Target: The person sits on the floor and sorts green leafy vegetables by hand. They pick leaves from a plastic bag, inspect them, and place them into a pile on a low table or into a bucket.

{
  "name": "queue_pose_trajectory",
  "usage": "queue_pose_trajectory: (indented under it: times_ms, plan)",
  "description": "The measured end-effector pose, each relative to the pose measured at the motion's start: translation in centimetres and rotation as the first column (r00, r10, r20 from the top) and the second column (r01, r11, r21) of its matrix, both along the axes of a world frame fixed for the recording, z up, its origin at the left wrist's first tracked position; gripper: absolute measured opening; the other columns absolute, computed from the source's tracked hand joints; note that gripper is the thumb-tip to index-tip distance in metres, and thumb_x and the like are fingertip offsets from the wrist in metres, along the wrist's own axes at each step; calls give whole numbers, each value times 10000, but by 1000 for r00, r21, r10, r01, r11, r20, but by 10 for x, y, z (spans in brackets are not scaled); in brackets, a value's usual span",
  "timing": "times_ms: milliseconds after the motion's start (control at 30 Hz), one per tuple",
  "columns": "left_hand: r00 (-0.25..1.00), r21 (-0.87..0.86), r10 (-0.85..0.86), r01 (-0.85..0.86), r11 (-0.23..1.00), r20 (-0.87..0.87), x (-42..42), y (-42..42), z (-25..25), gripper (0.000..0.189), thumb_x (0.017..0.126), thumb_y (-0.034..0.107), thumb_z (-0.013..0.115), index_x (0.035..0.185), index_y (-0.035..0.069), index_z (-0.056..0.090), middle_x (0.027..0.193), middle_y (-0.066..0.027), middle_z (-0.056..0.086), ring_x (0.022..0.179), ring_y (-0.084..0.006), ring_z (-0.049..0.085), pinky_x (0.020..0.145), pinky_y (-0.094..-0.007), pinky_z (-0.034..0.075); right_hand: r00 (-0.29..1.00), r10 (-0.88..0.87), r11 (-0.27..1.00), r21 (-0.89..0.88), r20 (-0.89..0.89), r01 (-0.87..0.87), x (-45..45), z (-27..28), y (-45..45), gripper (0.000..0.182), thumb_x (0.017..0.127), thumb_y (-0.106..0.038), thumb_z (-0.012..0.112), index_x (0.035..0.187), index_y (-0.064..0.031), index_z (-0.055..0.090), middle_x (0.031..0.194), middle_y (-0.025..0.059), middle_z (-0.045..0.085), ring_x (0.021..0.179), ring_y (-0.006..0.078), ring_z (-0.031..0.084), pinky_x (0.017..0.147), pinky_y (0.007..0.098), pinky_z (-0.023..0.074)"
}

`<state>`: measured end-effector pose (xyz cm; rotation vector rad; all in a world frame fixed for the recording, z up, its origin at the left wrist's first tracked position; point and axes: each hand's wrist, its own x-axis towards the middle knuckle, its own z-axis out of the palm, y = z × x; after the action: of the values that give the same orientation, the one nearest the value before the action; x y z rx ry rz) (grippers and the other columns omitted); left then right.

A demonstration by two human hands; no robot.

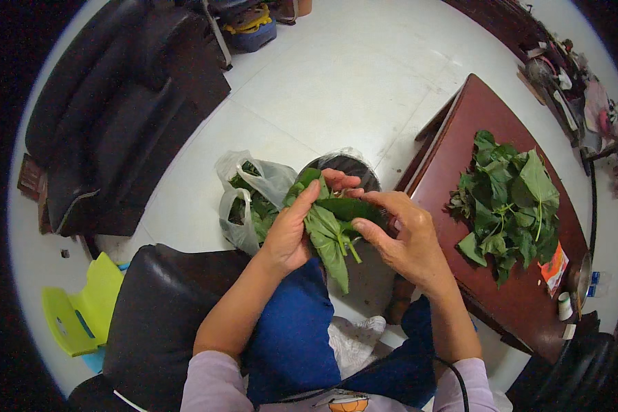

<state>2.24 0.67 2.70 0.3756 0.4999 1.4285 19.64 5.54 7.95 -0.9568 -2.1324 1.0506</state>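
Note:
A small bunch of broad green leaves with stems (327, 226) rests in my left hand (293, 232), its thumb lying over the upper leaves. My right hand (404, 234) meets the bunch from the other side, thumb and fingers around a darker leaf (353, 208). Part of that leaf is hidden by the right fingers. Below and beyond my hands stands a bin with a clear plastic liner (347, 159), partly covered by the leaves. To its left, a translucent plastic bag (237, 216) on the floor holds more greens (265, 216).
A heap of leafy greens (510, 201) lies on the reddish-brown wooden table (443, 185) at right, near an orange packet (553, 270) and a small white cup (565, 306). A black sofa (123, 113) and lime-green child's chair (90, 304) stand at left. A dark cable (456, 376) crosses my lap.

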Motion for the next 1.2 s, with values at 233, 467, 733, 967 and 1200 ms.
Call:
queue_pose_trajectory:
  times_ms: [233,467,733,967,1200]
  plan:
    - [997,-15,59,-59,998,44,-4,3,-6,402,997,368,355,1268,80,429,1299,-127,486,1219,-279,467,1022,-424,396,970,241,919,320,5,-230,-11,6,-3,286,755,-109,704,1006,-21,601,959,140,603,887,315,575,743,392,452]
    - [999,7,35,-34,999,-23,-5,-1,-12,495,933,410,507,1289,81,406,1285,-127,499,1179,-264,503,1011,-415,412,998,70,949,310,-10,-63,-18,-21,-7,224,760,11,656,979,-11,611,839,139,615,756,308,607,659,379,480]
    - [985,-149,-3,-23,989,-171,-3,-5,-3,538,802,89,664,1290,54,440,1178,-114,567,1050,-214,584,899,-365,503,977,-134,980,-171,-166,105,-16,-17,-3,173,852,-51,593,1002,17,644,888,106,683,820,155,651,736,278,508]
    - [989,-174,21,-47,984,-150,-4,-5,5,445,806,75,695,1201,47,492,1039,-82,615,918,-174,622,801,-324,537,944,-199,933,-345,-262,101,-13,-16,0,174,858,-49,589,1001,29,648,886,83,680,818,140,644,749,262,507]
    - [981,-190,78,-112,975,-176,-7,-8,3,458,796,82,710,1199,35,496,1052,-93,616,947,-194,623,820,-344,536,941,-205,936,-335,-270,108,-11,-16,5,174,877,-47,571,1014,25,650,886,89,682,810,141,645,751,269,509]
